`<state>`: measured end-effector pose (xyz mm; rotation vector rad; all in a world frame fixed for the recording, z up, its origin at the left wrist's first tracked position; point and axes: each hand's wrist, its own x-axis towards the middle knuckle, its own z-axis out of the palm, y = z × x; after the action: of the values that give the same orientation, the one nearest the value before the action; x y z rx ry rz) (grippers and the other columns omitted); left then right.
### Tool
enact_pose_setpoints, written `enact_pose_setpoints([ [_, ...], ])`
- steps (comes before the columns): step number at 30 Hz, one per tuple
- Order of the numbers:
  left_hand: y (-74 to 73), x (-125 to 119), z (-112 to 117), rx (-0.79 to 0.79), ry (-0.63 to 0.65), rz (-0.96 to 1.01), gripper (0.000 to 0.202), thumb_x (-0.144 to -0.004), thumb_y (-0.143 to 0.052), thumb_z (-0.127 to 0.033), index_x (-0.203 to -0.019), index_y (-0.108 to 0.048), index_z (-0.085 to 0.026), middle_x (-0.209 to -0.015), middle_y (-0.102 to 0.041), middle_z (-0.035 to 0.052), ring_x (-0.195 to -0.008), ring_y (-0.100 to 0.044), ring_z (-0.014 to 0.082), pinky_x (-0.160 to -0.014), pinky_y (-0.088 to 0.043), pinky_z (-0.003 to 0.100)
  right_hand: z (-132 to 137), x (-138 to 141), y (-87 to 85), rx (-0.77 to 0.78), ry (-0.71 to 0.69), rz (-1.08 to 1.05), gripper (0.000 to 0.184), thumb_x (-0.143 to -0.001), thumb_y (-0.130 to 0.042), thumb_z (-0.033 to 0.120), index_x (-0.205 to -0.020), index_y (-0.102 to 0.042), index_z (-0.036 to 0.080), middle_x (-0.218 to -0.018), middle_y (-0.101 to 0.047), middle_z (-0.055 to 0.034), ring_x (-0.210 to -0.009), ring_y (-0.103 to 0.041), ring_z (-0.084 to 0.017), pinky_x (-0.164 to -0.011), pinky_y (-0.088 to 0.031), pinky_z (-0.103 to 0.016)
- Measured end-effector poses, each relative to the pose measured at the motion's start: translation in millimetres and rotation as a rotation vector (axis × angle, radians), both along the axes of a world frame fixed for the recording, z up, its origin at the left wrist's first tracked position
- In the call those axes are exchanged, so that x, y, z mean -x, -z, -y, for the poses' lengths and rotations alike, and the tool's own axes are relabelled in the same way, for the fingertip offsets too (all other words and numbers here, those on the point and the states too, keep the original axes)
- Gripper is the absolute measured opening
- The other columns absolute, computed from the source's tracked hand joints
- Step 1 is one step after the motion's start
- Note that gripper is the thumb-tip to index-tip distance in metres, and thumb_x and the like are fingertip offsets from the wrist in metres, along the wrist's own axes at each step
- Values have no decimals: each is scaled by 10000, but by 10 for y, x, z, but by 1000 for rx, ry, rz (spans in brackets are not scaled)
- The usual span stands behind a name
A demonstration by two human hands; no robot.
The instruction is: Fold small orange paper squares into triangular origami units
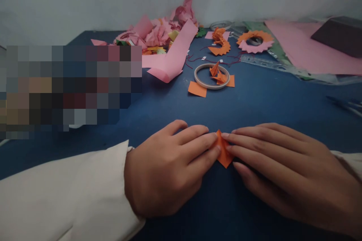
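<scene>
A small piece of folded orange paper lies on the blue table, creased down its middle into a narrow diamond shape. My left hand holds its left side, with the fingertips pressed down near the crease. From the other side, the long fingers of my right hand pin its right edge and upper tip. The right thumb rests just beside the paper's lower right edge. Part of the paper is hidden beneath the fingertips of both hands.
A tape ring surrounds small folded orange pieces, beside an orange paper square. Behind lie crumpled pink paper, a pink strip, an orange-and-pink folded ring and a clear ruler. The left is pixelated.
</scene>
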<state>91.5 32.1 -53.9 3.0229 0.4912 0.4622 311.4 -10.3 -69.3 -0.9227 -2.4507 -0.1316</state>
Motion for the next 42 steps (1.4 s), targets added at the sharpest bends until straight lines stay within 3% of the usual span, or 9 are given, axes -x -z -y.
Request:
enact_pose_setpoints([
  [9,12,-3,15,-59,19,40,274,-892,-403,-127,-1051,-624,-101,-1043,-678,68,-941,-607,211,-738,-496,366,-17,-17,3,35,-66,-33,182,-812,-569,122,-972,-647,80,-984,-684,-90,-917,-589,-209,-766,-499,-380],
  [14,3,-3,7,-64,19,45,272,-892,-402,-126,-1038,-629,-94,-1024,-683,70,-923,-612,214,-713,-498,360,-23,-6,-1,107,-94,-68,142,-845,-521,99,-939,-627,93,-925,-662,-84,-877,-582,-165,-732,-527,-321],
  [22,4,-16,-4,-68,23,35,281,-896,-383,-124,-1033,-628,-98,-1006,-685,66,-889,-620,202,-705,-502,360,-25,-43,72,34,-124,-80,183,-844,-528,65,-1008,-601,35,-1007,-645,-122,-979,-572,-174,-894,-498,-317],
  [26,3,-15,0,-75,17,35,281,-900,-381,-124,-1036,-626,-102,-1018,-684,62,-892,-617,200,-698,-499,355,-20,-47,80,110,-120,-115,218,-857,-514,68,-1055,-602,44,-1058,-632,-106,-1034,-549,-130,-945,-456,-235],
  [31,18,2,4,-72,19,30,279,-901,-385,-130,-1050,-620,-104,-1044,-677,63,-904,-612,198,-710,-494,357,10,-40,79,63,-68,-150,183,-848,-547,94,-1004,-638,68,-1039,-653,-89,-1029,-561,-107,-1009,-394,-188],
  [42,8,-10,17,-69,15,30,290,-912,-369,-134,-1035,-631,-113,-1037,-681,57,-918,-612,203,-702,-491,355,36,-28,49,48,-40,-127,204,-849,-527,136,-970,-679,75,-1008,-677,-73,-1013,-581,-128,-1012,-407,-189],
])
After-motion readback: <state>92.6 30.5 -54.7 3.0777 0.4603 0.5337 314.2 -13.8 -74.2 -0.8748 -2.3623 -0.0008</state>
